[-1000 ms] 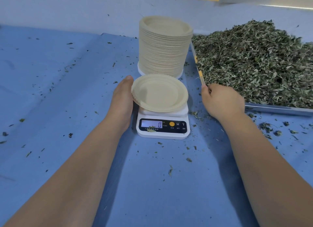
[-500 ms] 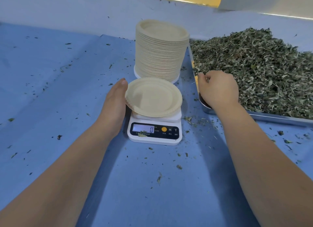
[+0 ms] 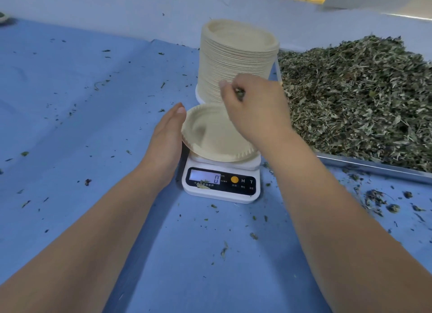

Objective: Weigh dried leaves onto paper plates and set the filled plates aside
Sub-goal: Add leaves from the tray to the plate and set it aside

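on the scale: a bare plate and a zero reading

on the blue-covered table (image 3: 70,107), a small white digital kitchen scale (image 3: 222,191) carries one round beige paper plate (image 3: 210,139), and the plate's dish shows no leaves. the scale's display (image 3: 205,178) reads 0, so i judge that nothing has yet been weighed onto this plate.

the left hand (image 3: 167,135) lies along the plate's left rim with its fingers straight, touching it or just beside it; it grips nothing. the right hand (image 3: 252,111) hangs above the far side of the plate, in front of a tall stack of beige paper plates (image 3: 236,55). its fingers (image 3: 228,88) are curled round a small pinch of dried green leaves (image 3: 239,94). the main heap of leaves (image 3: 362,97) lies piled in a shallow metal tray (image 3: 374,166) just to the right of the scale.

as a judgement, this plate is at its very start: the first pinch is held over it but not dropped. what is left is to let the leaves fall, add more from the tray until the reading reaches the wanted weight, which the view does not give, and then lift the plate off and set it aside. no filled plate shows plainly anywhere. the height of the stack and the fullness of the tray suggest that many plates remain to be done.
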